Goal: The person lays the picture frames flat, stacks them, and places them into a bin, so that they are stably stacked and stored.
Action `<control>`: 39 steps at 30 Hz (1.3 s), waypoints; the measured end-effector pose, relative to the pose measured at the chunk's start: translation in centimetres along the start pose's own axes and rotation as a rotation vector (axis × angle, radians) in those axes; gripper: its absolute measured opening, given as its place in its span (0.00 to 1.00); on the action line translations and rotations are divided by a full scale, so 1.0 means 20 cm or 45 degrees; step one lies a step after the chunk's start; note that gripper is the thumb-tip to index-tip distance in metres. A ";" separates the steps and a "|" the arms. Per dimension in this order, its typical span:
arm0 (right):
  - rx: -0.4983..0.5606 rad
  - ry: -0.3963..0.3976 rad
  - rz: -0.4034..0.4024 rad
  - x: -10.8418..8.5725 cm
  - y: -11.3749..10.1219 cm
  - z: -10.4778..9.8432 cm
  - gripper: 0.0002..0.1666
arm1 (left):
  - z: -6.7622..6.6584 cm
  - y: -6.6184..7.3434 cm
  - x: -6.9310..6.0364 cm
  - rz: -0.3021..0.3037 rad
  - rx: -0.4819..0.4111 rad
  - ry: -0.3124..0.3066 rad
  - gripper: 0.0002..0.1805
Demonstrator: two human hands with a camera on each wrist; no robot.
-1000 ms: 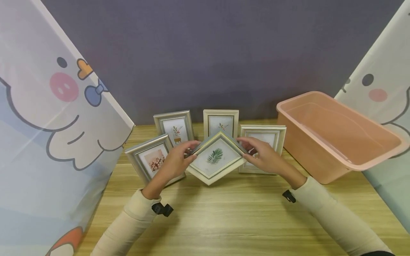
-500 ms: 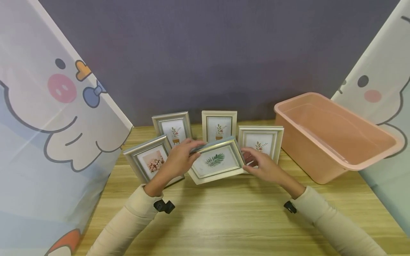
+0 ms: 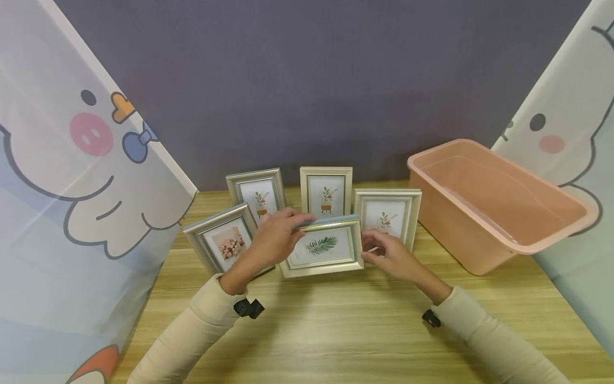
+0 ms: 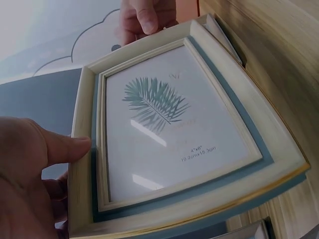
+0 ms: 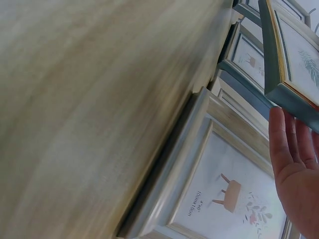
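Note:
A pale frame with a green leaf print (image 3: 323, 246) hangs tilted in the middle, wider than tall. My left hand (image 3: 271, 242) grips its upper left corner; in the left wrist view the thumb of this hand (image 4: 35, 169) lies on the border of the frame (image 4: 174, 124), other fingers behind. At the frame's right edge is my right hand (image 3: 395, 258), its fingertips touching or very near that edge. The right wrist view shows the fingers of this hand (image 5: 296, 169) extended below the frame's side (image 5: 294, 97).
Around the held frame stand a flower-photo frame (image 3: 206, 245) at left, two potted-plant frames behind, left (image 3: 236, 189) and centre (image 3: 326, 172), and another potted-plant frame (image 3: 413, 216) at right. A pink bin (image 3: 455, 226) stands on the wooden table (image 3: 336, 330) at right, before a dark backdrop.
The leaf frame has turned from corner-up to nearly level, its right side swinging down. My right hand has moved down with it; its thumb no longer overlaps the front of the frame.

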State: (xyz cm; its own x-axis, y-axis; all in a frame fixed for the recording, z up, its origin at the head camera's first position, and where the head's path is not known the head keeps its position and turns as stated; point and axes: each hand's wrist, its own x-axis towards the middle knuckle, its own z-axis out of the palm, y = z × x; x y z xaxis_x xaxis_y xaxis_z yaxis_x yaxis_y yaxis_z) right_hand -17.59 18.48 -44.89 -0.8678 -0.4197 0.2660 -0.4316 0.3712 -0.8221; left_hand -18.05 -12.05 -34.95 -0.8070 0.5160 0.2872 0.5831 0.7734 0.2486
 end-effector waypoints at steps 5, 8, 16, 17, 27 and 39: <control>0.055 0.017 -0.004 -0.01 0.02 0.02 0.25 | 0.00 0.03 0.01 0.019 0.064 -0.020 0.22; 0.090 0.040 -0.032 -0.01 0.01 0.02 0.26 | 0.00 0.05 0.01 0.040 0.105 -0.027 0.22; 0.108 0.155 -0.139 -0.01 0.01 0.03 0.45 | 0.02 0.06 0.01 0.032 0.148 -0.060 0.22; 0.103 0.161 -0.158 -0.01 0.01 0.03 0.46 | 0.02 0.06 0.02 0.030 0.150 -0.067 0.23; 0.026 0.222 -0.316 -0.01 0.01 0.04 0.38 | 0.03 0.06 0.01 0.012 0.088 -0.117 0.23; 0.012 0.317 -0.402 0.00 0.02 0.03 0.37 | 0.01 0.03 0.01 0.020 -0.088 -0.089 0.19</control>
State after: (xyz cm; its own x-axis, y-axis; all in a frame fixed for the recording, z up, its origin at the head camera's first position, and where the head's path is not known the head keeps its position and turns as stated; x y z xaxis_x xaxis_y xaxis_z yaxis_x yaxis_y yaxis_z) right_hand -17.64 18.12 -45.40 -0.7265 -0.2978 0.6193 -0.6853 0.2479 -0.6848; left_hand -17.96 -11.44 -34.95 -0.8008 0.5544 0.2267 0.5990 0.7388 0.3088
